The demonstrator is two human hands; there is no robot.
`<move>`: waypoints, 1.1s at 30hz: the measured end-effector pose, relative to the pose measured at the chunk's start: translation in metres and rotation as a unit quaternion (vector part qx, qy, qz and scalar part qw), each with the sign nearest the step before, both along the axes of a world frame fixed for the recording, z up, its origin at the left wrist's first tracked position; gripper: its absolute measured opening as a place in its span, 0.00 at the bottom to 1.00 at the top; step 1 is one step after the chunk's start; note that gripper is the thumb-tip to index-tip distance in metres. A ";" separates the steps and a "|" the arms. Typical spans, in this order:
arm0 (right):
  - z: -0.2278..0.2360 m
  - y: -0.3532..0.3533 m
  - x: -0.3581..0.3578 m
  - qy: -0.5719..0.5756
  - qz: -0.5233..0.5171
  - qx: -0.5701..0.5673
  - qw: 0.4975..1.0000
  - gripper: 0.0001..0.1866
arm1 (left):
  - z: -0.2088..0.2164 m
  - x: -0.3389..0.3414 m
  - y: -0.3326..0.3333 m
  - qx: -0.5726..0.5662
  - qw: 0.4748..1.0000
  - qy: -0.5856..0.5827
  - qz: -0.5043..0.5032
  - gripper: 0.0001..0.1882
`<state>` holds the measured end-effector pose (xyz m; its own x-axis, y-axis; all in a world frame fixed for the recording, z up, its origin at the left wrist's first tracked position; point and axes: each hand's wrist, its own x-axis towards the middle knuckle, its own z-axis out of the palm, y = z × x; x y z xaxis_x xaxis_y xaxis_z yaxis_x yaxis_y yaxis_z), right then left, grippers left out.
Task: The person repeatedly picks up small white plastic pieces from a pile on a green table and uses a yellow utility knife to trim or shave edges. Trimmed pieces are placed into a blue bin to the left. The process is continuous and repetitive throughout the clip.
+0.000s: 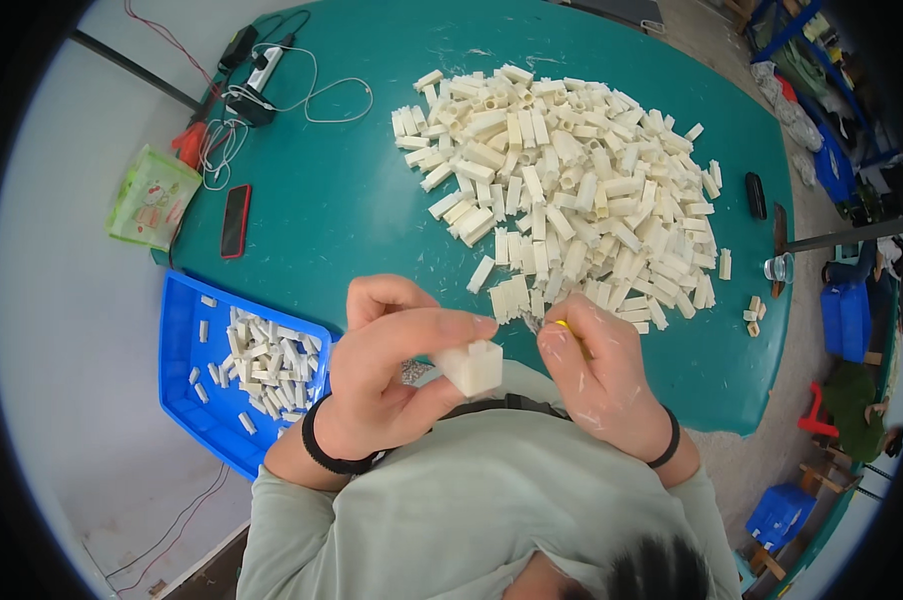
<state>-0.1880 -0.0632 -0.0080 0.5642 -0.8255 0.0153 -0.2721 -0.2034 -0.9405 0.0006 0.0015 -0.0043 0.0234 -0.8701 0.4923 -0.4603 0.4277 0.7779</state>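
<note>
Pinching a squared, off-white block point(480, 372) in my left grip point(392, 350), I have it just in front of my shirt point(492, 480), on the near side of the heap point(572, 190) of pale pieces. One fingertip presses its upper edge while another digit backs it from the lower side, leaving the end face bare. I'd judge it light and stiff, probably plastic, smooth enough to skid under sideways pressure, with a notched edge that might chip; the flat walls set back from that end seem the best place to hold. My right grip point(602, 370), also on the heap's near side, is curled around a small tool point(562, 324) with a yellow part and a thin greyish tip; its kind I cannot tell, and the tip looks apart from the block. Left of the heap and nearer me sits a blue tray point(182, 345) with small pieces point(272, 365) bunched and scattered inside. The green surface point(352, 180) under the heap looks smooth. Left of the heap lie a red-edged phone point(236, 222) and a patterned green pouch point(155, 200), then a white cable point(334, 119) and a power strip point(265, 68). Right of the heap are a clear cup point(777, 268) and a dark oblong case point(756, 195). Farther right of the heap, beyond the surface, the room shows a red stool point(818, 412) and a blue bin point(845, 322); a pale wall point(72, 300) stands well left of the heap.
</note>
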 end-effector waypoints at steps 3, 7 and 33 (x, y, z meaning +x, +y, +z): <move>0.002 0.001 -0.003 -0.039 0.023 0.020 0.999 0.13 | 0.001 0.003 0.002 0.044 0.999 0.027 -0.010 0.16; 0.000 0.001 -0.003 -0.090 0.082 -0.017 0.992 0.14 | -0.005 -0.002 -0.001 0.066 0.974 0.212 -0.034 0.18; 0.003 0.005 -0.002 -0.090 0.018 -0.085 0.992 0.11 | -0.005 -0.007 -0.009 0.076 0.974 0.206 -0.046 0.14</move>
